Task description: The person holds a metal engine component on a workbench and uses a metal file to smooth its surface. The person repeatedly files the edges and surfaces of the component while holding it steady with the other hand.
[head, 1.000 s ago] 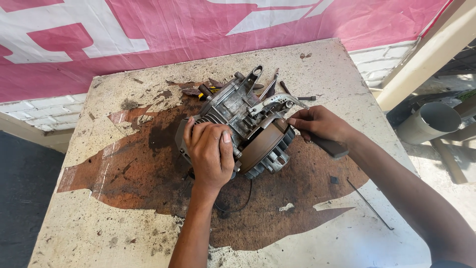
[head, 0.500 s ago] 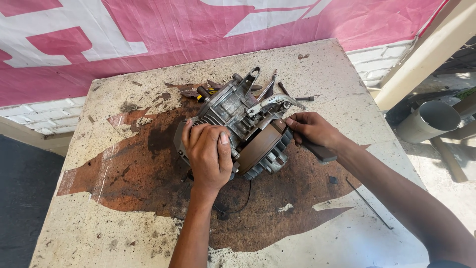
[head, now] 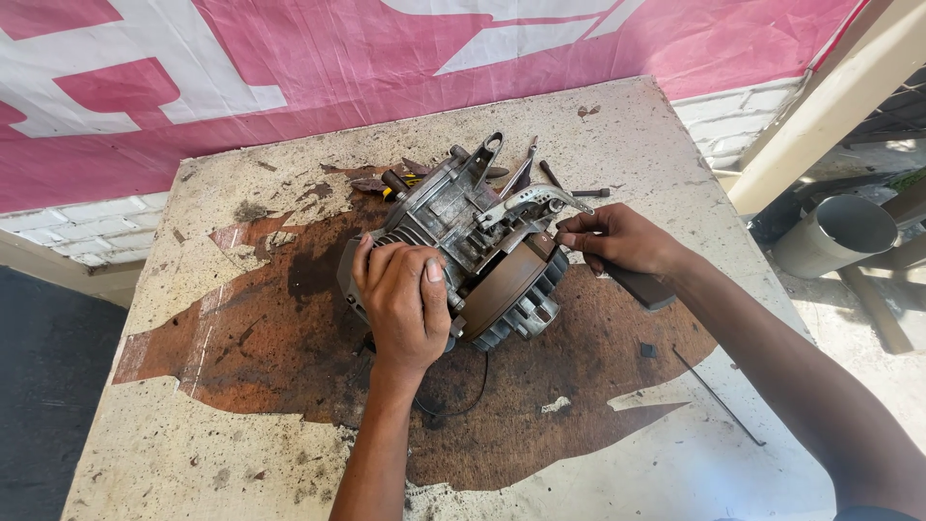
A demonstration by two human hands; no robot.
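A small grey metal engine with cooling fins and a brown round flywheel lies on a worn table. My left hand presses down on the finned left side of the engine and grips it. My right hand holds a tool with a dark grey handle, its tip hidden at the engine's right edge beside the flywheel and under a silver bracket.
Behind the engine lie pliers, a dark rod and a bolt. A thin wire rod rests near the table's right edge. A pink and white banner hangs behind. A grey pipe stands off the table at the right.
My right hand with the tool dipped slightly toward the flywheel and came back up a little. My left hand has stayed on the engine.
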